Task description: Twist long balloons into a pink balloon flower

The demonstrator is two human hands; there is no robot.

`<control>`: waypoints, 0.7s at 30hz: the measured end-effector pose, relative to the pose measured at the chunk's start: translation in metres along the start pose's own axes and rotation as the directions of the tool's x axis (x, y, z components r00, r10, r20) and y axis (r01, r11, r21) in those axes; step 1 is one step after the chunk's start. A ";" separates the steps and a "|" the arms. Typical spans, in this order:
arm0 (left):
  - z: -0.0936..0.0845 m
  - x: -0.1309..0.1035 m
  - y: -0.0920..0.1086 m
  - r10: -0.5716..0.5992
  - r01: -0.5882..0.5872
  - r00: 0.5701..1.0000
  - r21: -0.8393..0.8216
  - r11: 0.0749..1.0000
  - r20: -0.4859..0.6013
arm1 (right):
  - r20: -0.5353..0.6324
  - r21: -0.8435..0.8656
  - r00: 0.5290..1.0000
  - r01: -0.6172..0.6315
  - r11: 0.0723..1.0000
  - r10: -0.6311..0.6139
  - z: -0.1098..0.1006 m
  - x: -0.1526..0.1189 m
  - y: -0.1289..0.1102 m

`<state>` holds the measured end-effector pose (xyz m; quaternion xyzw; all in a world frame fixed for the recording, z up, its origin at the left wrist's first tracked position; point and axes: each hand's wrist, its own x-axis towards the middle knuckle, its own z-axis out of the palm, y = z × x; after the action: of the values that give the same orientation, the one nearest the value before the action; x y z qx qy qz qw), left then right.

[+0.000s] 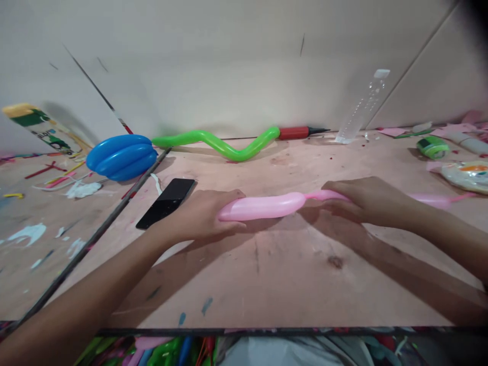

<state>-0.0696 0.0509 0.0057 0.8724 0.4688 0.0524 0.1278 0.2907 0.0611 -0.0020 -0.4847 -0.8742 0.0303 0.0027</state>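
Observation:
A long pink modelling balloon (pixel 265 206) stretches between my two hands above the table. My left hand (pixel 208 213) is wrapped round its left end, thumb on top and fingers below. To the right of a thin pinched twist in the balloon, my right hand (pixel 358 201) grips the same balloon between thumb and fingers. Past the right hand the balloon carries on and narrows to a thin uninflated tail. Close behind my left wrist lies a black phone (pixel 168 202), flat on the table.
Along the wall lie a bundle of blue balloons (pixel 122 156), a bent green balloon (pixel 229 151) and a red hand pump (pixel 293 133). A clear plastic bottle (pixel 362 109) stands behind. Green tape (pixel 432 147) and a wrapped roll (pixel 467 175) sit right; a yellow-capped bottle (pixel 41 127) is left.

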 end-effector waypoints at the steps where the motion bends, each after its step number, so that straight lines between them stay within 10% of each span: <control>1: 0.000 0.000 -0.002 -0.002 0.002 1.000 -0.004 1.000 0.002 | 0.009 0.004 1.000 0.008 1.000 -0.008 0.003 -0.001 0.003; 13: -0.019 -0.002 -0.028 -0.031 0.029 0.999 -0.049 0.998 -0.029 | 0.037 -0.121 0.997 -0.066 0.991 0.071 0.018 -0.027 0.041; 21: -0.026 -0.004 -0.039 -0.006 -0.001 0.998 -0.110 0.994 -0.064 | -0.003 -0.071 0.993 -0.118 0.990 0.118 0.012 -0.034 0.021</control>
<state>-0.1087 0.0722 0.0207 0.8613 0.4704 0.1058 0.1604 0.3262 0.0424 -0.0146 -0.5353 -0.8445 -0.0003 -0.0169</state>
